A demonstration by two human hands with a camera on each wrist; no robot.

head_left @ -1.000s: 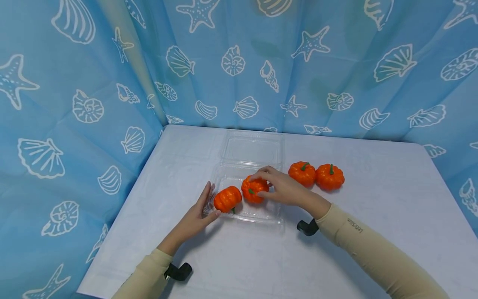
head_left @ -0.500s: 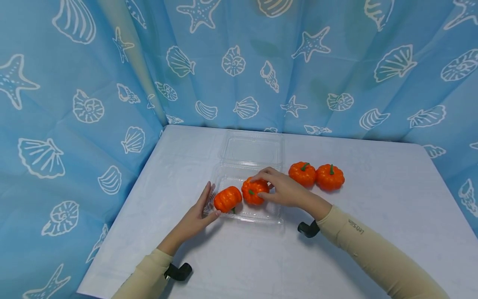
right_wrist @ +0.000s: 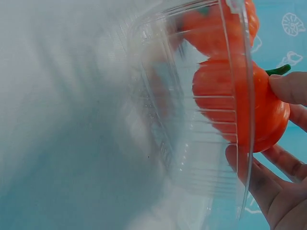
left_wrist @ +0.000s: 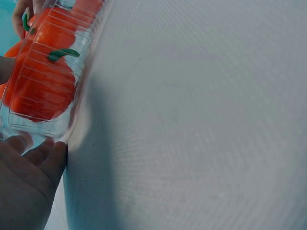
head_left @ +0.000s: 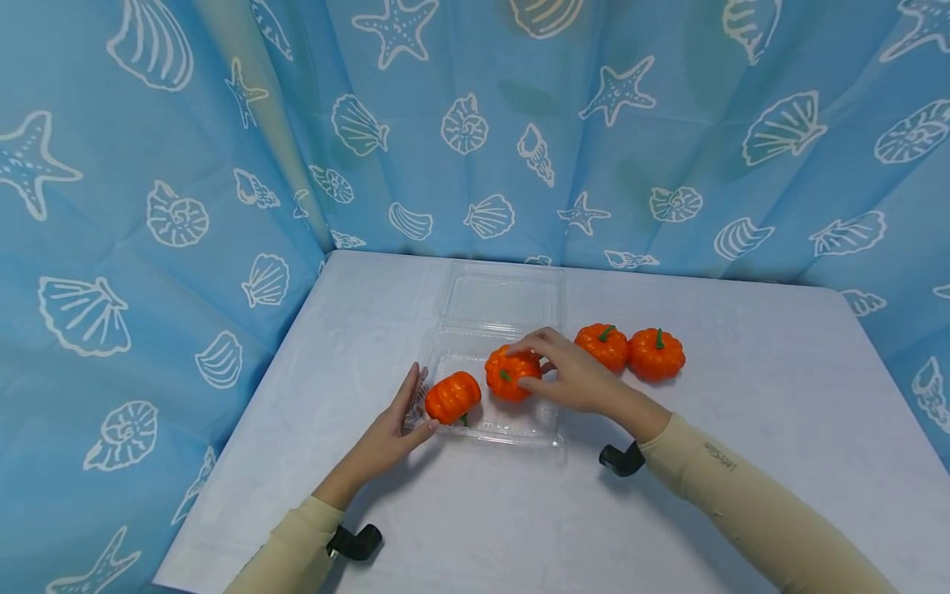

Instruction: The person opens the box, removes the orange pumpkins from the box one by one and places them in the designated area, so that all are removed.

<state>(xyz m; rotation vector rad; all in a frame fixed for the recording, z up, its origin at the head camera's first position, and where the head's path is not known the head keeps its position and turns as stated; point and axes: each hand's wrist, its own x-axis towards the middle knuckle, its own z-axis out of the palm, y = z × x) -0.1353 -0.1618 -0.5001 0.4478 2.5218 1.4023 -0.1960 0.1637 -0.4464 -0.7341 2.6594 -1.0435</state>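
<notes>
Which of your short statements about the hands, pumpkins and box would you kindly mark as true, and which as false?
1. The right hand holds a pumpkin. True.
2. The left hand touches the clear box. True.
3. The lid is closed. False: the lid lies open.
4. Three pumpkins sit outside the box. False: two pumpkins do.
5. The curtain is blue. True.

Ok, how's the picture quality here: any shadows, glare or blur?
Head view: fairly even light, soft shadow beside the left hand; left wrist: broad dark shadow on the white tabletop; right wrist: small glints on the clear container, tabletop hazy.
</notes>
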